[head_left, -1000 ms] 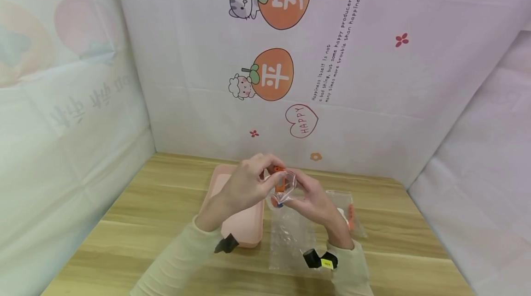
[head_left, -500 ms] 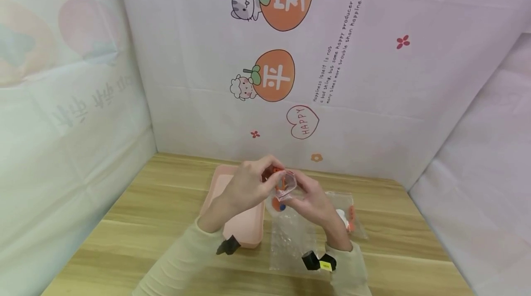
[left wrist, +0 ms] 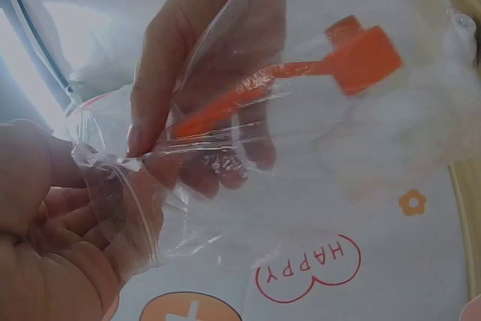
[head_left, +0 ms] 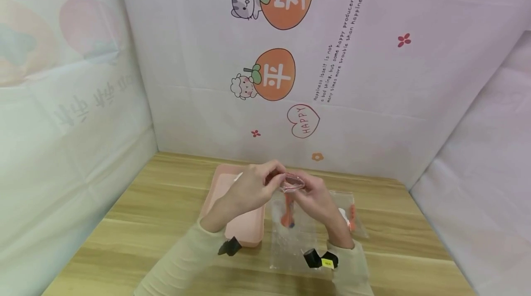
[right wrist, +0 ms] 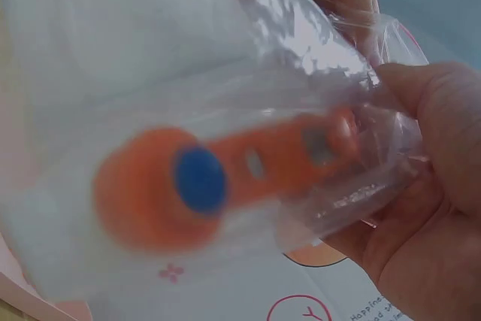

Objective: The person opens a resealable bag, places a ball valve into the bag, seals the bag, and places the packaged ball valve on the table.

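My left hand (head_left: pixel 250 192) pinches one side of the mouth of a clear zip bag (head_left: pixel 292 181). The right hand (head_left: pixel 316 199) grips the other side, its thumb at the rim in the right wrist view. Inside the bag lies an orange plastic piece (right wrist: pixel 154 189) with a long narrow shaft, a rounded end and a round blue spot (right wrist: pixel 201 179). From the left wrist view, the orange piece (left wrist: pixel 366 60) shows a blocky end seen through the film. Neither hand touches the piece directly; its upper end lies near the right fingers.
To the left stands a pink tray (head_left: pixel 244 240), with a small white thing (head_left: pixel 237 177) partly hidden behind the left hand. Clear plastic (head_left: pixel 290 254) spreads over the wooden table (head_left: pixel 398 259). Right of the right wrist lies another clear bag holding an orange piece (head_left: pixel 352 217).
The orange piece has slid from the left fingers at the mouth down into the bag. The bag's mouth has narrowed, and both hands have moved slightly right.
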A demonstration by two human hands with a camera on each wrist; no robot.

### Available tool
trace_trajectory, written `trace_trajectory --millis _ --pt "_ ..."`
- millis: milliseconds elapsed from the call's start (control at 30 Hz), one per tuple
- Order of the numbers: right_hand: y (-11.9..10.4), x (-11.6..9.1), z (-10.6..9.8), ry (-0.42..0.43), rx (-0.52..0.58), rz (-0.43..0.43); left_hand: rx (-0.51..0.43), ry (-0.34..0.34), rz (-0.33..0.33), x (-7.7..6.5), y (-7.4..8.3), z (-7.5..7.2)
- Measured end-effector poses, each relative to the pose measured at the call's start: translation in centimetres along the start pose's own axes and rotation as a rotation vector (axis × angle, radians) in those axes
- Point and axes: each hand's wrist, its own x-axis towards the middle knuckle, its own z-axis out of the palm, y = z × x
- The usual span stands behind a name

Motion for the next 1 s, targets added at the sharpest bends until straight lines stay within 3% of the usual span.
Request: trace_trajectory --millis 133,267,433,633,733,833,1000 --pt "0.3 0.1 0.2 0.016 0.022 -0.029 -0.007 0.034 0.0 0.0 -0.1 -0.1" --pt "-0.5 0.4 0.1 0.013 0.065 -0.051 -0.075 0.122 0.013 -0.3 -0.2 -0.6" --pt "-2.3 0.8 -0.2 0.011 0.05 -0.023 -0.195 0.198 -0.025 -1.2 -0.4 -1.5" --pt "-2.6 0.8 -0.5 -0.009 0.039 0.0 -0.235 0.284 -0.036 -2.3 -0.3 -2.2" --pt "-2.6 0.7 -0.6 -0.021 0.044 0.036 -0.299 0.314 -0.053 -2.7 -0.1 -2.5" --pt "-2.7 0.6 -0.7 -0.035 0.046 0.074 -0.339 0.322 -0.062 -3.1 -1.4 -2.1" --pt "-3.0 0.5 -0.8 -0.053 0.077 0.042 -0.32 0.169 -0.099 -3.5 -3.9 -0.6"
